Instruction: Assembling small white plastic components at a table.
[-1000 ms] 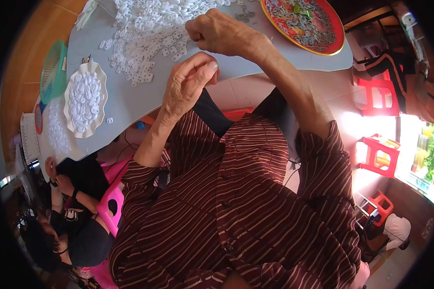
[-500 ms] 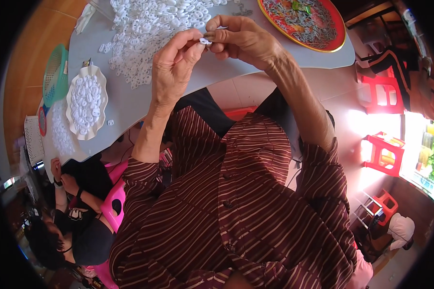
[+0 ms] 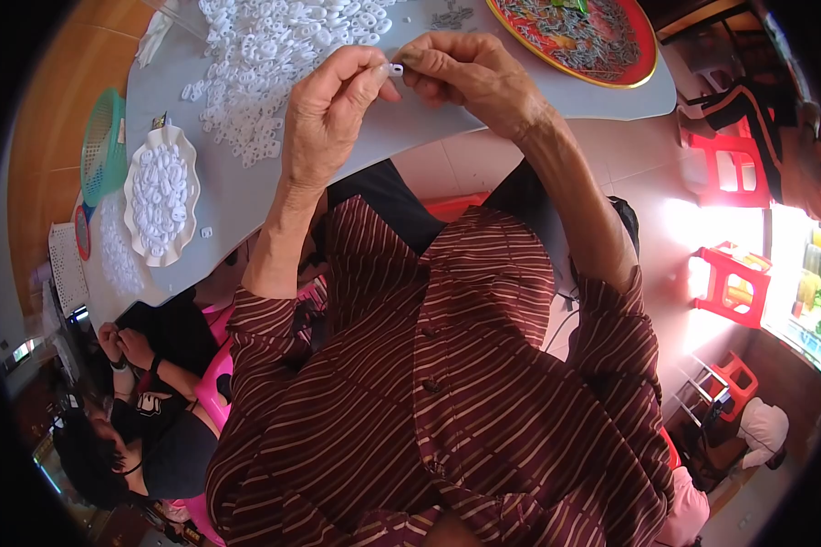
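My left hand pinches a small white plastic piece with a hole in it, between thumb and fingertips. Close beside that piece, my right hand has thumb and forefinger pressed together and the other fingers curled; anything held in them is too small to make out. Both hands are above the near part of the grey table. Beyond the left hand lies a heap of white oval pieces, with smaller white pieces spread at its near side. A red tray with a gold rim holds many small metal parts.
At the left, a scalloped white dish is filled with white pieces; a green basket stands behind it. Another person sits at the lower left on a pink chair. Red stools stand on the floor at right.
Both hands have shifted slightly farther away. The white piece has turned so its hole shows, and my right fingertips have drawn back a little from it.
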`<action>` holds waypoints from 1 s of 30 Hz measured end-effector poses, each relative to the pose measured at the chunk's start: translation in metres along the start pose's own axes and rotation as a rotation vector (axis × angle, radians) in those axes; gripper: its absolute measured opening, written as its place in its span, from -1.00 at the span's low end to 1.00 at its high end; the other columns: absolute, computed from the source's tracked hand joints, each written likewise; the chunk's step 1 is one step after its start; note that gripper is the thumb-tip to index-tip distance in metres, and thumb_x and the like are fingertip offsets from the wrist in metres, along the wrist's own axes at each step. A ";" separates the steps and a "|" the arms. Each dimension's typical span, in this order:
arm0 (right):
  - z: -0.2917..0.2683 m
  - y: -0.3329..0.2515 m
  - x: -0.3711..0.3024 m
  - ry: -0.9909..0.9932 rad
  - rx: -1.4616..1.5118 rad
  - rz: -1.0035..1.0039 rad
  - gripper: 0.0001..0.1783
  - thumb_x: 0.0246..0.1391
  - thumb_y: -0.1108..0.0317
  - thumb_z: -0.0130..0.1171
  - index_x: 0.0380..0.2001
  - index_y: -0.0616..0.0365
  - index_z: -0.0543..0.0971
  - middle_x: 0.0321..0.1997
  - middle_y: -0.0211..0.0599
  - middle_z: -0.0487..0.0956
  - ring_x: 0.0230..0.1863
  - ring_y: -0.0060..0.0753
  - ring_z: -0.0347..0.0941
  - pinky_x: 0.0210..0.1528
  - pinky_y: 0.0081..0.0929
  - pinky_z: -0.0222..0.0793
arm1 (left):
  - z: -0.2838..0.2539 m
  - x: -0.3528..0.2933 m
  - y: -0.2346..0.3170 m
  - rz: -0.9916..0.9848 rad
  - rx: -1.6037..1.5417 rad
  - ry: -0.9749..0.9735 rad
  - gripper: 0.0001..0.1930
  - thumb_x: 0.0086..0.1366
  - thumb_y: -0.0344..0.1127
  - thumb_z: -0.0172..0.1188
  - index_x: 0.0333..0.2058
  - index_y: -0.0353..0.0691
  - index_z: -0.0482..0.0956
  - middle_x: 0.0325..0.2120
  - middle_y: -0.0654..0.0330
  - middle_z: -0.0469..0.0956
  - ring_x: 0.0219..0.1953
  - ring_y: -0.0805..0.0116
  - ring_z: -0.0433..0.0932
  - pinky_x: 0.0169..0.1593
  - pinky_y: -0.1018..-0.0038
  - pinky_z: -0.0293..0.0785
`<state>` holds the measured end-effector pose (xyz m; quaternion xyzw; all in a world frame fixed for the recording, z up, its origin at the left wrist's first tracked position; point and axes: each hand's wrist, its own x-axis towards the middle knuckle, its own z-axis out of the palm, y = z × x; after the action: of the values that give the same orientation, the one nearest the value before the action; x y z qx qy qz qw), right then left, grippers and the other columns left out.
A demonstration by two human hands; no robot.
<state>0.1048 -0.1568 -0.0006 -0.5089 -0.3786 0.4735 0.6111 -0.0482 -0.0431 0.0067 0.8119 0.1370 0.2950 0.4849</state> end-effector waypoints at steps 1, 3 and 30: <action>-0.001 -0.001 -0.001 0.055 -0.077 -0.044 -0.70 0.12 0.13 0.16 -0.36 0.18 0.60 -0.53 -0.51 0.51 -0.49 -0.74 0.35 -0.42 -0.70 0.33 | 0.001 0.001 -0.001 -0.001 0.000 -0.002 -0.93 0.25 -0.42 0.13 -0.30 -0.26 0.50 -0.57 0.33 0.53 -0.53 0.62 0.42 -0.44 0.68 0.35; 0.000 0.002 0.000 0.057 -0.093 -0.082 -0.70 0.12 0.13 0.17 -0.37 0.18 0.60 -0.54 -0.51 0.50 -0.50 -0.74 0.33 -0.43 -0.71 0.30 | 0.002 0.002 -0.004 0.057 0.017 -0.009 -0.93 0.26 -0.41 0.12 -0.29 -0.24 0.51 -0.57 0.33 0.54 -0.57 0.64 0.38 -0.48 0.70 0.33; 0.002 0.006 -0.001 0.347 -0.463 -0.388 -0.88 -0.02 0.41 0.22 -0.40 0.22 0.60 -0.57 -0.29 0.58 -0.52 -0.63 0.49 -0.41 -0.61 0.41 | 0.013 -0.004 -0.010 -0.399 -0.661 -0.258 -0.81 0.28 -0.34 0.09 -0.21 -0.33 0.51 -0.39 0.21 0.56 -0.31 0.46 0.51 -0.21 0.54 0.37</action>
<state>0.1020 -0.1572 -0.0058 -0.6255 -0.4562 0.1564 0.6133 -0.0422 -0.0495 -0.0083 0.5999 0.1277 0.1191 0.7808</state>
